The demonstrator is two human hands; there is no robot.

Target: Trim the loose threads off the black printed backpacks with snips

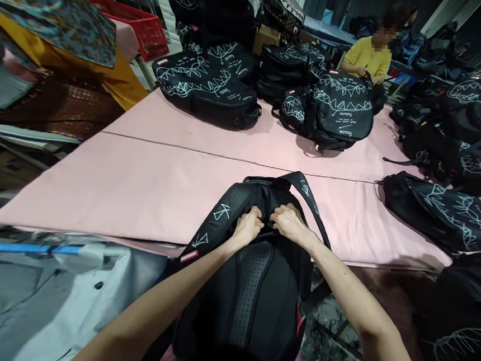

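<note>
Left hand and right hand, two grips, both with fingers curled closed on fabric high on one black backpack. The backpack extends toward six o'clock, its top overlapping the near edge of the bench. Two shoulder straps flank the hands. Outward, patterned bags lie at eleven, one and three o'clock, overlapping beyond certain count. Open surface spans nine to eleven.

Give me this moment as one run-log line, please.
left hand: gripping black backpack near its top | right hand: gripping it alongside | black backpack: upper part over near edge of pink table | other backpacks: farther across table
</note>
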